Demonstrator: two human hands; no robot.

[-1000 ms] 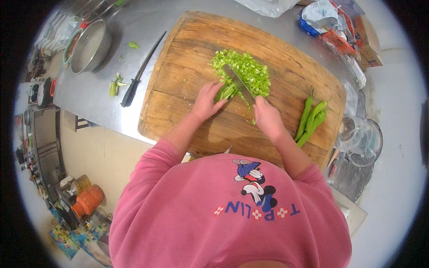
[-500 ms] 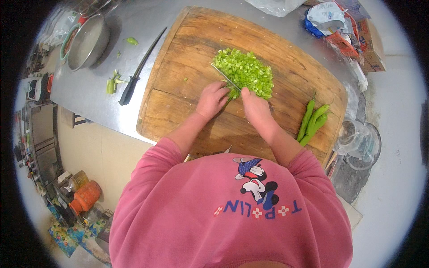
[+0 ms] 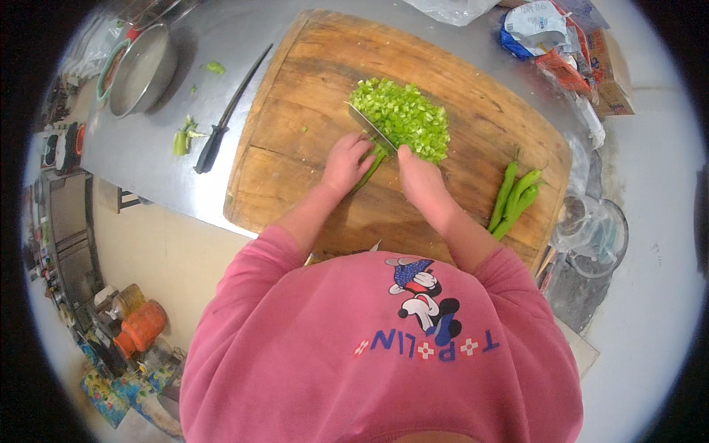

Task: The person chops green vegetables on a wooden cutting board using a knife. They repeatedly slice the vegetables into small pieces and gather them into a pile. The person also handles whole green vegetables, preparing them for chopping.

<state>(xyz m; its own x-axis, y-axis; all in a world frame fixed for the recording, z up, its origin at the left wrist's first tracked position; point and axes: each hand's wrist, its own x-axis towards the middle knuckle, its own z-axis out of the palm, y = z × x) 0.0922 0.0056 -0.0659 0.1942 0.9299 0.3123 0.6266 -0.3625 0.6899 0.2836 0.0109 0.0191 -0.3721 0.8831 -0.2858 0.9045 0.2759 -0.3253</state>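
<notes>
A large wooden cutting board (image 3: 284,151) lies under both hands. My right hand (image 3: 419,177) is closed round the handle end of a knife (image 3: 374,131), whose broad blade slants up and left along the near edge of a heap of chopped green pepper (image 3: 405,114). With bent fingers my left hand (image 3: 346,164) presses a long green pepper (image 3: 372,170) to the board, just beside the blade. The pepper's far end meets the blade; part of it is hidden under the fingers. Several whole green peppers (image 3: 515,198) lie at the board's right side.
Left of the board, a dark-handled sharpening steel (image 3: 213,148) and pepper stem scraps (image 3: 185,136) rest on the metal table (image 3: 155,166). A metal bowl (image 3: 146,70) stands at the far left. Plastic packages (image 3: 543,33) and a cardboard box (image 3: 614,74) sit at the far right.
The knife blade has tilted, so more of its flat face shows. More of the held pepper is visible beside my left fingers. Both hands stay in nearly the same place.
</notes>
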